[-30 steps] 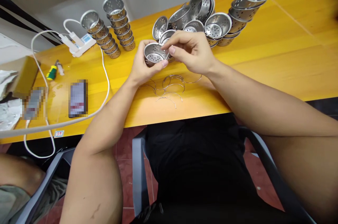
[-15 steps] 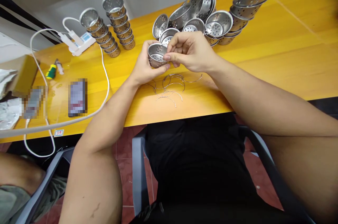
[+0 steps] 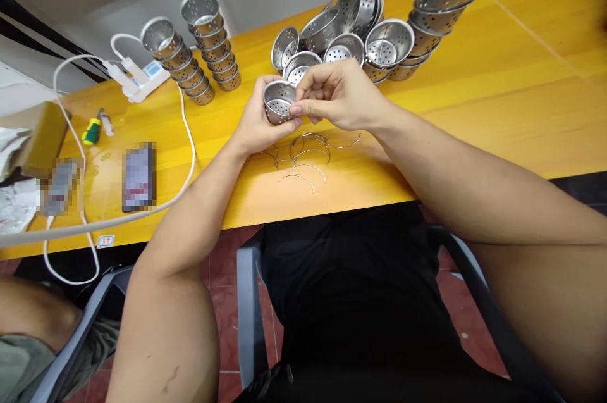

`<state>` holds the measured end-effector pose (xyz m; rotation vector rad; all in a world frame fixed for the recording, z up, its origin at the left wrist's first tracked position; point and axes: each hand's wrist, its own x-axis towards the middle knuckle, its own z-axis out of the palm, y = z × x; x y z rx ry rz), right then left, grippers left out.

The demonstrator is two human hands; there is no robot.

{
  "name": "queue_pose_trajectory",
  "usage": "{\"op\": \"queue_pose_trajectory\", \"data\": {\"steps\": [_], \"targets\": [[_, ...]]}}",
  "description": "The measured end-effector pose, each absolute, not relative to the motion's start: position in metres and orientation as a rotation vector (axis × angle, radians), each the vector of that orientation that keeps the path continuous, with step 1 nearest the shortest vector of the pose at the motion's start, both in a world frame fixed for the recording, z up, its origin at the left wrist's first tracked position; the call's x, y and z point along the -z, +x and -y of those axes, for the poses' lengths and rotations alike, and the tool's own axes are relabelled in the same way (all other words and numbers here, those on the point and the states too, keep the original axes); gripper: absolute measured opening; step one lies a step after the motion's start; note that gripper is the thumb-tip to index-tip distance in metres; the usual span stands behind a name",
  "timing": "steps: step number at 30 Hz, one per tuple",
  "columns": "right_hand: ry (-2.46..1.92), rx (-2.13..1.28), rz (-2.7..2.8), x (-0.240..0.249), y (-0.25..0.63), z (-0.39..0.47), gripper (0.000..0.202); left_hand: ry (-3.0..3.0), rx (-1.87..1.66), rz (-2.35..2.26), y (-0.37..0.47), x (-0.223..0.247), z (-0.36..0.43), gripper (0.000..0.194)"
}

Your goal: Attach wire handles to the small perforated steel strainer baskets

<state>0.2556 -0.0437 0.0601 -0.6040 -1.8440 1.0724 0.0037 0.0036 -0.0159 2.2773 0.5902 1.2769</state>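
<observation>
Fingers [image 3: 310,79] bent, the right hand [image 3: 342,93] seemingly pinches at the perforated cup [image 3: 277,101].

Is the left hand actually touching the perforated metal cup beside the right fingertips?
Touching. The head view shows the left hand wrapped against the side of the perforated metal cup, no gap between them.
</observation>
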Motion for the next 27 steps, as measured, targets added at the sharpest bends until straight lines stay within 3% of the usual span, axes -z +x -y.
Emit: {"op": "queue_pose_trajectory", "data": {"steps": [7, 13, 19, 27], "targets": [[-0.657, -0.892, 1.845, -0.062, 0.257, 0.052, 0.063, 2.272, -1.356, -0.589, 0.001, 0.017, -0.012, 0.097], [-0.758, -0.579, 1.951, -0.06, 0.262, 0.055, 0.045, 2.257, -1.406, -0.614, -0.005, 0.015, -0.016, 0.099], [-0.709, -0.482, 2.003, -0.059, 0.263, 0.055, 0.047, 2.26, -1.421, -0.637, -0.003, 0.013, -0.015, 0.1], [-0.715, -0.439, 2.061, -0.063, 0.265, 0.056, 0.031, 2.288, -1.362, -0.737, -0.006, 0.013, -0.016, 0.104]]}}
